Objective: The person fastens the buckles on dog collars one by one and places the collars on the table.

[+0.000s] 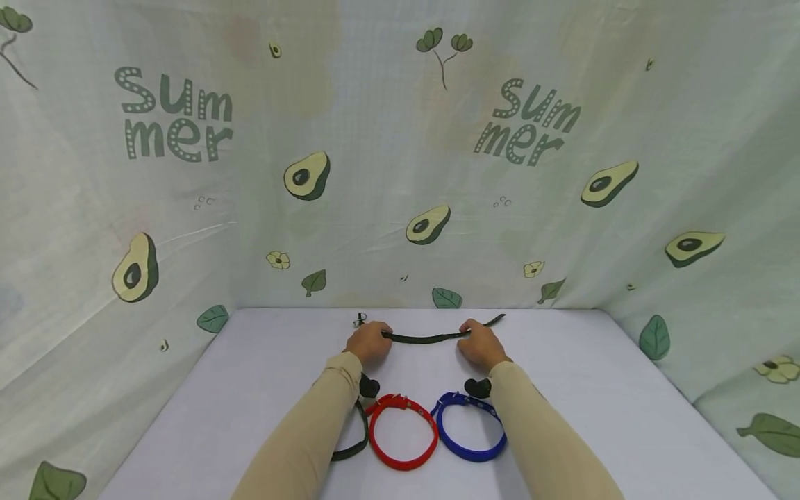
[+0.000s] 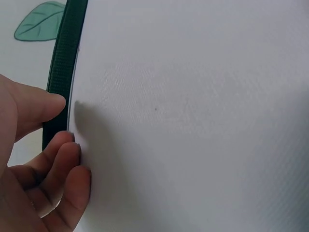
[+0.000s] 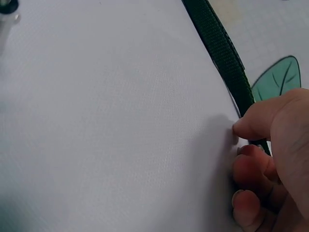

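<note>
A dark green collar (image 1: 425, 339) is stretched out between both hands near the far edge of the table, sagging slightly in the middle. My left hand (image 1: 369, 343) pinches it near its buckle end (image 1: 359, 320), which sticks out to the left. The thumb lies on the woven green strap (image 2: 63, 63) in the left wrist view. My right hand (image 1: 482, 346) pinches the other part, and the strap's free tip (image 1: 496, 319) points up and right beyond it. In the right wrist view the thumb and curled fingers close round the strap (image 3: 224, 58).
Nearer to me lie a red collar (image 1: 403, 465) and a blue collar (image 1: 471, 455), each fastened in a loop. A dark looped collar (image 1: 351, 451) is partly hidden by my left sleeve. The white table (image 1: 212, 417) meets a printed curtain (image 1: 369, 271) at the back.
</note>
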The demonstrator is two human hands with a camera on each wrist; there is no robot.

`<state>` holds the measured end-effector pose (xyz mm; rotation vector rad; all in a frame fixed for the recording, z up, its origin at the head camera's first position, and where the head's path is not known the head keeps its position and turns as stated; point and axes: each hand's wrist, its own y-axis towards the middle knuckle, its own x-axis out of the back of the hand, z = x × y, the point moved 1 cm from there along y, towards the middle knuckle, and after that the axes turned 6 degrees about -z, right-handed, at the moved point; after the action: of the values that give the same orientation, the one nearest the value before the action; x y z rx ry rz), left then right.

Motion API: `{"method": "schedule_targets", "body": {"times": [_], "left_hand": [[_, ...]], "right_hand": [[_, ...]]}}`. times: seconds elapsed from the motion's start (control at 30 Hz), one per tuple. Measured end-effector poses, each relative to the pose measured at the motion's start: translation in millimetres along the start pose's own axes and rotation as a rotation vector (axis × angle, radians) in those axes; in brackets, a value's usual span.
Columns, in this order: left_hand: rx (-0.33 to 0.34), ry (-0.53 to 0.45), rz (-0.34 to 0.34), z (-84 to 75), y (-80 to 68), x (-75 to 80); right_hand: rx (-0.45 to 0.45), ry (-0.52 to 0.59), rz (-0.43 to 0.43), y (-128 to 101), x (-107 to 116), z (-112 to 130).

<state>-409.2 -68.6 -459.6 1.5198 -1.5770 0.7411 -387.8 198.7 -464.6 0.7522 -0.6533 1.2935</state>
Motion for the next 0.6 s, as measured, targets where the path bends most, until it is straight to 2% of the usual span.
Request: {"method": "schedule_targets", "body": {"times": [0.2,0.47,0.6], "left_hand": [[0.005,0.025,-0.012,0.3,-4.4,3.8],[-0.087,0.081,-0.095,-3.2,-5.7,13.6],[-0.096,0.058,-0.118,-2.8,-8.5,15.2]], "right_hand": [[0.008,-0.005,-0.001,-1.1,-1.6,-0.1],[0.071,0.011,-0.063,-2.0,4.6,-4.7],[0.030,0.068,-0.030,-5.7,8.2,-10.1]]}}
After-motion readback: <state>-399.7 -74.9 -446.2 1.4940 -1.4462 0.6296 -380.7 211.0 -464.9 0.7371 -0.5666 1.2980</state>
